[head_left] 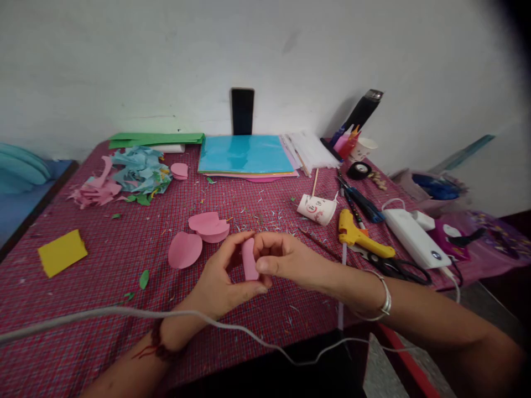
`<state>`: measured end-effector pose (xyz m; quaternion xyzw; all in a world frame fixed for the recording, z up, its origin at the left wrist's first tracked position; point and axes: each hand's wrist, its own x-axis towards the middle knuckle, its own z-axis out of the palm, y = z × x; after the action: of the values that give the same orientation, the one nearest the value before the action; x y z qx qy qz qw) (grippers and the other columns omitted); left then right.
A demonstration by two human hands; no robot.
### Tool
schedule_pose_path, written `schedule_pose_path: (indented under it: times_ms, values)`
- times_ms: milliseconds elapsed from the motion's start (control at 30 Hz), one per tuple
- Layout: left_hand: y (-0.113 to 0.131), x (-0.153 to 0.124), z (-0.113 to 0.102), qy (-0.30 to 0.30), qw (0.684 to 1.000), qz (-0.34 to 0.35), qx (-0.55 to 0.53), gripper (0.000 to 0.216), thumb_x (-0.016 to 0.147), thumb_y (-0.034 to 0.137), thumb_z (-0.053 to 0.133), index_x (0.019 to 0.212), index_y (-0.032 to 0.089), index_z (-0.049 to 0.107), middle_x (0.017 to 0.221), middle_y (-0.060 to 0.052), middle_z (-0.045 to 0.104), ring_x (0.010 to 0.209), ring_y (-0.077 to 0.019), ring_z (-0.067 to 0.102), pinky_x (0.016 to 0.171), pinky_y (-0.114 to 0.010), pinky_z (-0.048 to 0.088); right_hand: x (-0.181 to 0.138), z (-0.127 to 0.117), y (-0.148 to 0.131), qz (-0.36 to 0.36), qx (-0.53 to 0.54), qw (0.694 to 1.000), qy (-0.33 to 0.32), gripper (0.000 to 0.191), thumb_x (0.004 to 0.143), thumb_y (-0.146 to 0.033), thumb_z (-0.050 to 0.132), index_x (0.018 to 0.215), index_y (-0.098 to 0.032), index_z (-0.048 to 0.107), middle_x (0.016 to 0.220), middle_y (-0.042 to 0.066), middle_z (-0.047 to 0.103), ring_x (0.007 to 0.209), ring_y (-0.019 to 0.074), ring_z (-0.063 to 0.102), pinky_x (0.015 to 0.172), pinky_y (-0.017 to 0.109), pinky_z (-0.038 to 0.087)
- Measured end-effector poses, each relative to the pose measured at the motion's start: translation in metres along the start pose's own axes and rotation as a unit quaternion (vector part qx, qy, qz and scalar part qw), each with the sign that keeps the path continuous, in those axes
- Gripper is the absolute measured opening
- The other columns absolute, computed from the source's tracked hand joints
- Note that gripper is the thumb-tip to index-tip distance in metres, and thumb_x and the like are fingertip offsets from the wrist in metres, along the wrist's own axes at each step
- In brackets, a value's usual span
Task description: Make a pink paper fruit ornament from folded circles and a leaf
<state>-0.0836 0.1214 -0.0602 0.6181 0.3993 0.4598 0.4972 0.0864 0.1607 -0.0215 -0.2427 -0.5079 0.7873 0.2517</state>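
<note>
Between my two hands is a small pink paper piece [249, 260], curved or rolled, held over the front middle of the table. My left hand [228, 276] grips it from the left and below, thumb along its lower end. From the right, my right hand [282, 257] pinches it, the thumb against its edge and the other fingers partly hidden. Just left of my hands lie pink paper petals: a rounded one [185, 250] and a small overlapping group [209, 226].
A white cable [199, 315] crosses in front of my wrists. Right are a yellow glue gun [360, 235], a paper cup [317, 209], scissors [400, 269] and a white power bank [417, 237]. Paper scraps [141, 168], coloured sheets [244, 155] and a phone [243, 110] stand behind.
</note>
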Motion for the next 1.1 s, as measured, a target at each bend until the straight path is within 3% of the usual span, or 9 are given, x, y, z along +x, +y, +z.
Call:
schedule_pose_path:
  times_ms: [433, 600, 733, 867, 967, 1033, 1100]
  values:
    - [0.0, 0.001, 0.004, -0.017, 0.998, -0.014, -0.062, 0.061, 0.068, 0.03, 0.078, 0.121, 0.022, 0.05, 0.117, -0.01, 0.061, 0.108, -0.0253, 0.06, 0.093, -0.041, 0.05, 0.003, 0.002, 0.006, -0.006, -0.016, 1.0, 0.022, 0.022, 0.079, -0.033, 0.067, 0.07, -0.017, 0.054, 0.062, -0.003, 0.057, 0.051, 0.0077, 0.052, 0.05, 0.024, 0.042]
    - [0.002, 0.001, 0.001, -0.031, 0.992, -0.045, -0.112, 0.073, 0.069, 0.035, 0.078, 0.132, 0.028, 0.042, 0.121, -0.01, 0.06, 0.102, -0.0224, 0.064, 0.09, -0.037, 0.053, 0.003, -0.005, 0.002, -0.035, -0.082, 0.989, 0.115, 0.016, 0.084, -0.031, 0.062, 0.081, -0.019, 0.052, 0.065, -0.004, 0.056, 0.051, 0.0069, 0.051, 0.049, 0.023, 0.04]
    - [0.011, -0.001, -0.006, -0.099, 0.952, -0.118, -0.263, 0.094, 0.07, 0.052, 0.074, 0.146, 0.032, 0.022, 0.108, -0.01, 0.065, 0.086, -0.0213, 0.067, 0.074, -0.034, 0.057, 0.002, -0.01, -0.009, -0.057, -0.171, 0.975, 0.13, 0.011, 0.085, -0.027, 0.059, 0.089, -0.018, 0.054, 0.065, -0.005, 0.054, 0.053, 0.0069, 0.048, 0.048, 0.022, 0.037]
    - [0.023, -0.004, -0.015, -0.191, 0.903, -0.15, -0.355, 0.092, 0.077, 0.055, 0.065, 0.148, 0.022, 0.016, 0.108, -0.016, 0.065, 0.081, -0.0202, 0.066, 0.068, -0.029, 0.055, 0.003, -0.009, -0.018, -0.053, -0.213, 0.974, 0.058, 0.011, 0.086, -0.026, 0.057, 0.085, -0.016, 0.061, 0.077, 0.0, 0.06, 0.066, 0.0082, 0.052, 0.057, 0.022, 0.042]
    - [0.025, -0.007, -0.019, -0.214, 0.886, -0.157, -0.38, 0.083, 0.081, 0.055, 0.061, 0.146, 0.02, 0.022, 0.105, -0.016, 0.066, 0.075, -0.0174, 0.065, 0.064, -0.025, 0.053, 0.003, -0.005, -0.017, -0.054, -0.207, 0.977, 0.016, 0.01, 0.082, -0.023, 0.059, 0.075, -0.017, 0.057, 0.079, 0.0, 0.061, 0.07, 0.0093, 0.054, 0.062, 0.024, 0.043]
    - [0.022, -0.008, -0.019, -0.202, 0.888, -0.152, -0.383, 0.076, 0.083, 0.06, 0.055, 0.141, 0.018, 0.033, 0.106, -0.017, 0.066, 0.077, -0.0194, 0.066, 0.066, -0.027, 0.054, 0.002, -0.003, -0.014, -0.067, -0.254, 0.964, 0.051, 0.014, 0.081, -0.022, 0.059, 0.07, -0.019, 0.052, 0.072, -0.001, 0.059, 0.065, 0.0088, 0.052, 0.058, 0.024, 0.041]
    - [0.016, -0.007, -0.017, -0.186, 0.892, -0.141, -0.388, 0.077, 0.079, 0.067, 0.053, 0.136, 0.016, 0.042, 0.109, -0.017, 0.065, 0.085, -0.0252, 0.067, 0.069, -0.033, 0.057, -0.001, -0.002, -0.012, -0.107, -0.352, 0.923, 0.109, 0.016, 0.08, -0.019, 0.058, 0.067, -0.019, 0.048, 0.065, -0.003, 0.054, 0.059, 0.0082, 0.047, 0.055, 0.024, 0.038]
